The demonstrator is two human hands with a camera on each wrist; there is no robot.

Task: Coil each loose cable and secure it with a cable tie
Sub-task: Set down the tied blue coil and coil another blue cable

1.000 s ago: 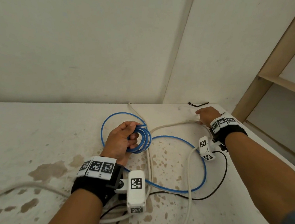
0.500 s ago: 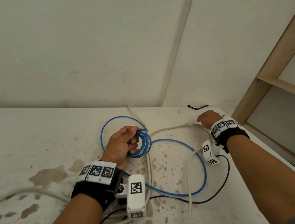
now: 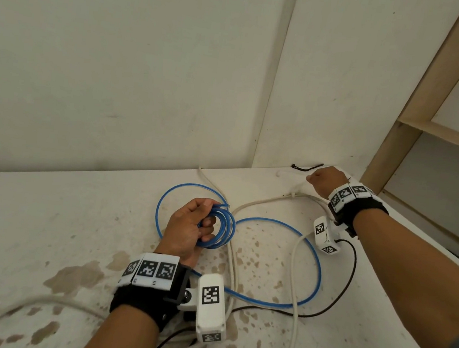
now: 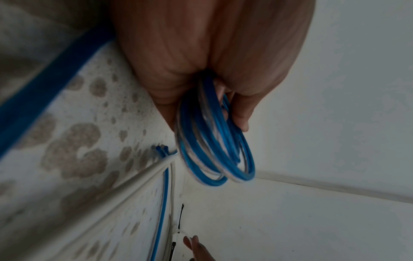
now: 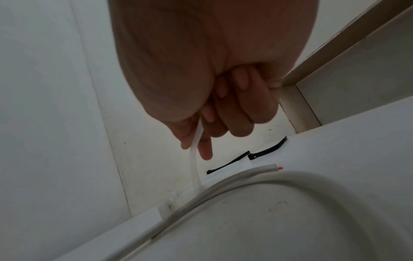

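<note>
My left hand (image 3: 191, 226) grips a small coil of blue cable (image 3: 223, 227) a little above the stained table (image 3: 45, 224); the left wrist view shows its loops (image 4: 214, 141) held between palm and fingers. The rest of the blue cable (image 3: 312, 269) lies in wide loops on the table. At the far right corner my right hand (image 3: 323, 180) pinches a white cable tie (image 5: 194, 159) between thumb and fingers. The tie's head (image 5: 165, 209) lies by a white cable (image 5: 245, 178).
A thick white cable (image 3: 293, 295) and a thin black wire (image 3: 348, 276) cross the table. Two black cable ties (image 5: 266, 151) lie against the back wall. A wooden shelf frame (image 3: 420, 95) stands at the right. Walls close the table's far side.
My right hand has moved a little further toward the back corner and lifted the white tie's tail. My left hand keeps the blue coil and has barely moved.
</note>
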